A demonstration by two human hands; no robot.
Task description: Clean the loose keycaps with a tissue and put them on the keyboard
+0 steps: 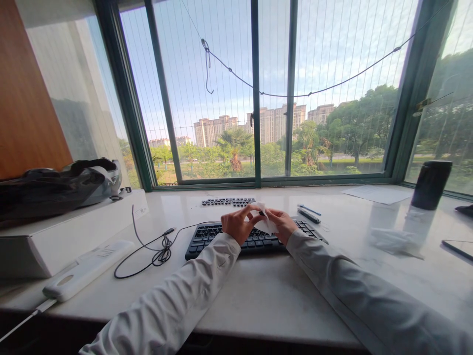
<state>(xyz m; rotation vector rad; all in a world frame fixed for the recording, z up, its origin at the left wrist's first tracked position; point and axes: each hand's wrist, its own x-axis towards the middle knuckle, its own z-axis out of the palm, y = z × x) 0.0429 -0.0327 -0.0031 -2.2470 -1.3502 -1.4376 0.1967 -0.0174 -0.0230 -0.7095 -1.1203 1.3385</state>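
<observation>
Over the black keyboard [207, 241], my two hands meet at the fingertips. A white tissue [268, 226] is bunched between them, with a small black piece [262, 213] showing in its folds; it looks like a keycap. My left hand [236, 226] is closed in a pinch at the piece and the tissue's left side. From the right, my right hand [284, 225] grips the tissue between thumb and fingers. Behind the keyboard, several loose black keycaps [228, 201] lie in rows on the white table [254, 291].
A coiled cable [161, 254] runs left of the keyboard, near a white power strip [88, 271] and a white box [74, 231]. Pen-like tools [309, 215] lie behind right. Farther right are a clear plastic bag [395, 241], paper [377, 194] and a black cylinder [431, 185].
</observation>
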